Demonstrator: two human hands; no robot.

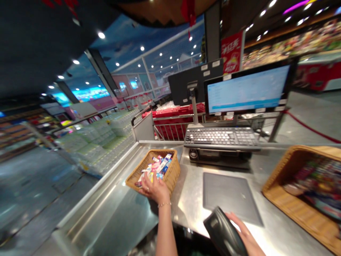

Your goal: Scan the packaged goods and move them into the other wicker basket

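My left hand lies over the near rim of a small wicker basket, fingers spread above the small packets inside. A bracelet circles that wrist. Small, colourful boxes and packets fill the basket, in white, blue and pink; their labels are too blurred to read. Down at the lower right, my right hand is wrapped around a black handheld barcode scanner, which hides part of the fingers. The scanner hangs above the near edge of the metal counter.
A grey mat lies on the counter. Behind it stand a keyboard on a raised stand and a lit monitor. To the right is a larger wicker basket full of packaged goods. A shopping cart is beyond the counter.
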